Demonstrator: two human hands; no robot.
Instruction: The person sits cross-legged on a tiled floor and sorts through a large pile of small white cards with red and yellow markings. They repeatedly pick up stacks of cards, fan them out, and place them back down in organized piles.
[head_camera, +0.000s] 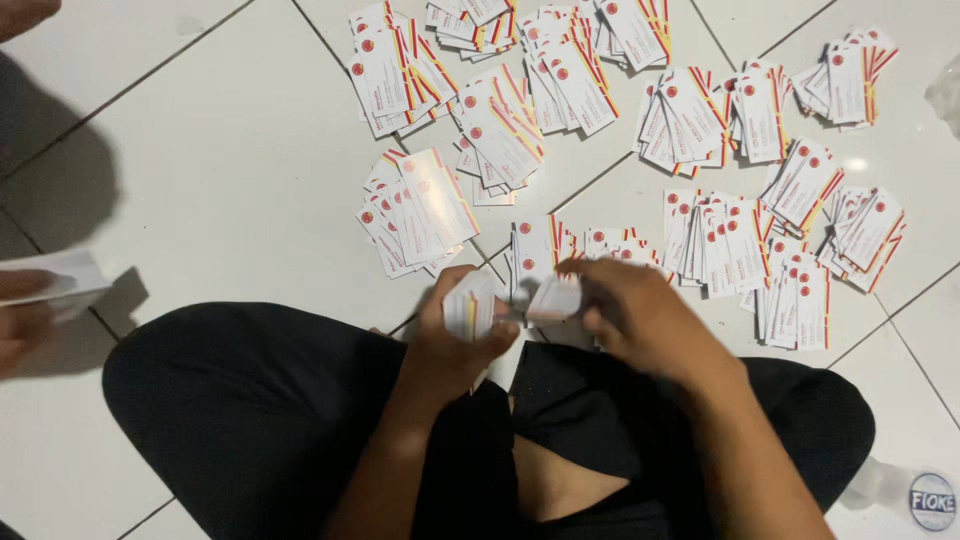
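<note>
I sit cross-legged on a white tiled floor (220, 170). My left hand (452, 345) grips an upright stack of small white cards (468, 305) with red and yellow marks. My right hand (635, 315) pinches a single card (553, 298) just right of that stack, blurred by motion. Many loose piles of the same cards (590, 130) lie spread on the tiles ahead of my hands.
My legs in black trousers (270, 410) fill the lower frame. At the left edge another person's hand (20, 305) holds white cards (65, 275). Clear plastic wrap with a round label (932, 500) lies at the lower right.
</note>
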